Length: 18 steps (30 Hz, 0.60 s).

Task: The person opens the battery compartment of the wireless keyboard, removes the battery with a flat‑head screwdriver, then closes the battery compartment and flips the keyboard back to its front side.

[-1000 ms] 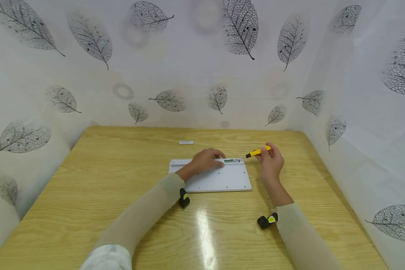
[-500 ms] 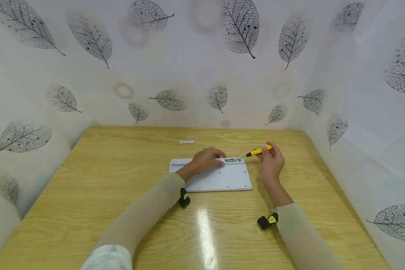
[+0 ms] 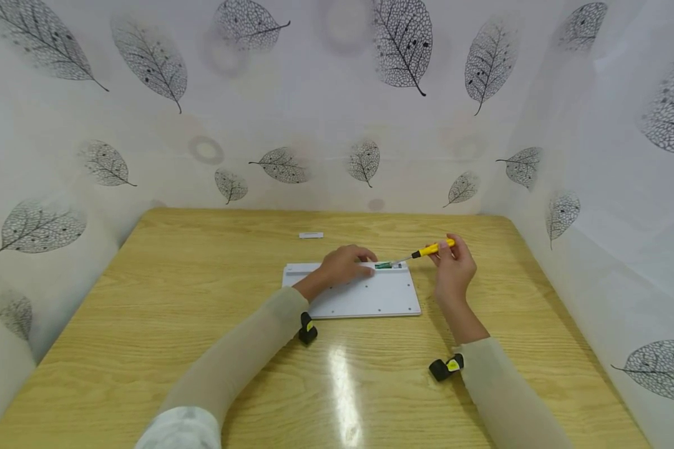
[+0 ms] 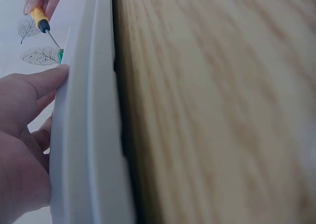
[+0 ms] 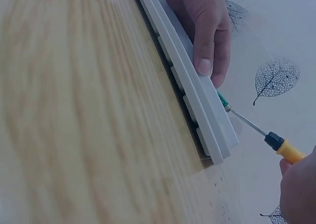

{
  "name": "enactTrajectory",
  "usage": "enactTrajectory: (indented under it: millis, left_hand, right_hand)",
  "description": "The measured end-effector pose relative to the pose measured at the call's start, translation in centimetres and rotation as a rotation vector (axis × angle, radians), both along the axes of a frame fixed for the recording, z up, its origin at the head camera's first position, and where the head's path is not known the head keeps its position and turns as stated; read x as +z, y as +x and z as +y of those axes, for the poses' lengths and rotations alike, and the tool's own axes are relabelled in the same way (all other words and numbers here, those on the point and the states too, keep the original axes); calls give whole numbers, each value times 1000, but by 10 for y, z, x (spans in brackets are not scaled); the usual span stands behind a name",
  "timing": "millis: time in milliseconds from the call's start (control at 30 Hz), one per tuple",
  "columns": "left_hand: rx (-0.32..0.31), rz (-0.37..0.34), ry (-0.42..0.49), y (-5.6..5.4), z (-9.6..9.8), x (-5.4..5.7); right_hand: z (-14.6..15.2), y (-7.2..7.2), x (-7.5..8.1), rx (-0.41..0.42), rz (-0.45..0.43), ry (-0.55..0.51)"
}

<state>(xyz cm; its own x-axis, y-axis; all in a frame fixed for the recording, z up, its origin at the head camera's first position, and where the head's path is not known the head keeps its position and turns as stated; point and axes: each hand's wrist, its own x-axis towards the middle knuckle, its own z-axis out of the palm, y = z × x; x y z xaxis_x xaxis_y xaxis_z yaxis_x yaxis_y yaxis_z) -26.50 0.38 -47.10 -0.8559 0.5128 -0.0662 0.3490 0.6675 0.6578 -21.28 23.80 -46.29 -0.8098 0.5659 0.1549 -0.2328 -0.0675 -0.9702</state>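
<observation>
A white keyboard (image 3: 382,299) lies face down on the table, small keys showing under its edge in the right wrist view. My left hand (image 3: 345,265) grips its raised far ridge, thumb on the near side and fingers over the back. Beside that thumb, a green battery (image 3: 383,265) sits in an uncovered slot, one end tilted up above the ridge (image 5: 223,101). My right hand (image 3: 454,274) holds a screwdriver (image 3: 434,248) with a yellow handle and black collar. Its metal shaft (image 5: 249,122) slopes down to the left, the tip at the battery's raised end.
A small white strip, like a slot cover (image 3: 311,235), lies behind the keyboard on the wooden table (image 3: 213,268). Leaf-patterned white cloth (image 3: 314,112) rises behind and at both sides. A black camera sits at each wrist.
The screwdriver tip has shifted slightly left, and the green battery's right end has come up out of the slot. The left hand and keyboard have stayed about where they were.
</observation>
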Motion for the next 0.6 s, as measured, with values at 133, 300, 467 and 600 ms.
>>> enactTrajectory:
  millis: [133, 300, 467, 600]
  left_hand:
    - [0, 2, -4, 0, 0, 0]
    - [1, 5, -3, 0, 0, 2]
    - [1, 7, -4, 0, 1, 3]
    - [3, 2, -2, 1, 0, 2]
  right_hand:
    - [0, 1, 0, 0, -2, 22]
    - [0, 1, 0, -4, -13, 41]
    - [0, 0, 1, -1, -18, 10]
    - [0, -1, 1, 6, -30, 6]
